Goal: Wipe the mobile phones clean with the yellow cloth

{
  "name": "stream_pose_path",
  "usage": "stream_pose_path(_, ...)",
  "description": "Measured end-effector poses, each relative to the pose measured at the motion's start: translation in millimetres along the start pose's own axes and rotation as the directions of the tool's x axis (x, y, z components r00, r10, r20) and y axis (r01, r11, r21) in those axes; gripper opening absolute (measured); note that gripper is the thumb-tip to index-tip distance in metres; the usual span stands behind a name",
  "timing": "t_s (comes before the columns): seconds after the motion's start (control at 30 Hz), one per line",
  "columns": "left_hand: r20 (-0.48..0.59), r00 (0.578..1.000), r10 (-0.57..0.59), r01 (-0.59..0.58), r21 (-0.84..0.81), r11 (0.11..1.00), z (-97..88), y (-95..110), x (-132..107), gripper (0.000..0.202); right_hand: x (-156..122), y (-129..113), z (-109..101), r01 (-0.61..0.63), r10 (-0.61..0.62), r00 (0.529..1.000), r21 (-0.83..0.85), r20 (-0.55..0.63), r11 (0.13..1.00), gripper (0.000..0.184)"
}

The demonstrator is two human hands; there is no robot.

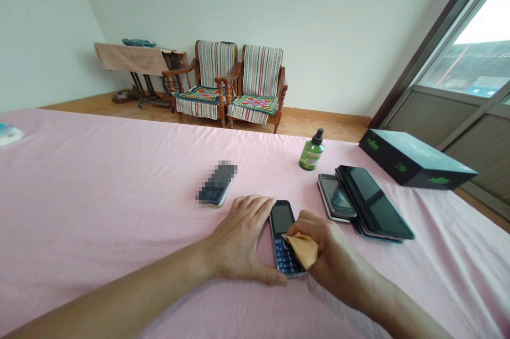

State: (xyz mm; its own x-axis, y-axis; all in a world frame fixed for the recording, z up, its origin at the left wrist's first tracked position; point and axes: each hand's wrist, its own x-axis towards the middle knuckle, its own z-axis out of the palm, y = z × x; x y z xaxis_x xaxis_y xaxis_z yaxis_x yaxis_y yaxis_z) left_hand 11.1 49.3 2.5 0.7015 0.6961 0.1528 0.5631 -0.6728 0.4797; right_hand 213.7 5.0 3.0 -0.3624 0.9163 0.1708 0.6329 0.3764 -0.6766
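Note:
A blue keypad phone (283, 232) lies face up on the pink cloth (99, 195) in front of me. My left hand (239, 240) rests on the cloth against the phone's left edge, fingers and thumb bracketing it. My right hand (322, 251) pinches a small tan cloth (303, 249) and presses it onto the phone's keypad.
Another phone (217, 185) lies farther back on the cloth. A green spray bottle (312, 151) stands behind. To the right lie a small phone (337, 196) and stacked larger dark devices (374, 203), then a black box (414, 158). Two wooden chairs (235, 86) stand by the wall.

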Motion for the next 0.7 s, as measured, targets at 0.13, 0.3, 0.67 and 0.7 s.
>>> stream_pose_path(0.13,0.008,1.000,0.002,-0.002,0.009,1.000,0.2,-1.0,-0.1,0.108,-1.4,0.5,-1.1,-0.027,0.027,1.000,0.008,0.014,1.000,0.026)
stream_pose_path(0.3,0.006,1.000,-0.007,0.007,0.008,1.000,-0.8,-0.9,0.2,0.106,-1.6,0.8,-1.0,0.015,-0.015,1.000,0.005,0.005,1.000,0.027)
stream_pose_path(0.67,0.012,1.000,-0.005,0.005,0.013,1.000,0.4,-0.5,1.2,0.107,0.1,2.6,-0.6,0.036,-0.036,0.999,0.025,0.002,0.999,0.028)
stream_pose_path(0.7,0.010,1.000,-0.004,0.004,0.013,1.000,0.6,-0.8,1.1,0.107,0.0,3.2,-1.3,0.028,-0.029,1.000,0.024,0.006,0.999,0.027)
